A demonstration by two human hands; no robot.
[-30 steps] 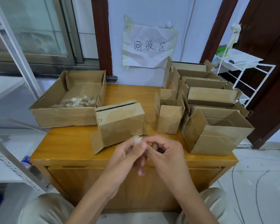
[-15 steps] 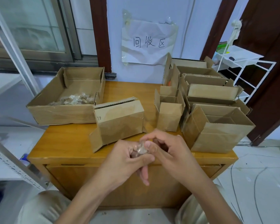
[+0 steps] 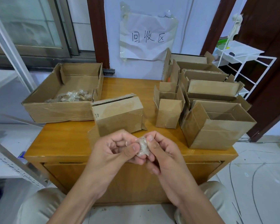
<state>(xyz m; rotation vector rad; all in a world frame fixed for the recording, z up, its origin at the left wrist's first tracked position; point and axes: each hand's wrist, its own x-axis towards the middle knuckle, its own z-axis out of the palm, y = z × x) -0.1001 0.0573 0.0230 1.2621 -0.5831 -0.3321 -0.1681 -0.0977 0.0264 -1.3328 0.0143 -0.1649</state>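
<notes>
1. Table (image 3: 68,143): the hands work near its front edge, so I judge a slip sends the piece to the floor.
2. Wide box (image 3: 60,110), far left, holding similar wads (image 3: 71,97): well apart from the hands, so a toss could fall short.
3. Left hand (image 3: 110,149), right hand (image 3: 163,152): both curled, pinching the wad between them.
4. Tape wad (image 3: 143,147): probably sticky, I suspect; it may cling to fingers on release.

A wooden tabletop (image 3: 68,139) is loaded with cardboard. A shallow open carton (image 3: 58,111) holding crumpled clear scraps (image 3: 71,97) is set at ten o'clock. A closed carton (image 3: 120,117) is placed at the centre, and a small open box (image 3: 167,115) at two o'clock. Larger open cartons (image 3: 217,135) are crowded together from one to four o'clock.
</notes>
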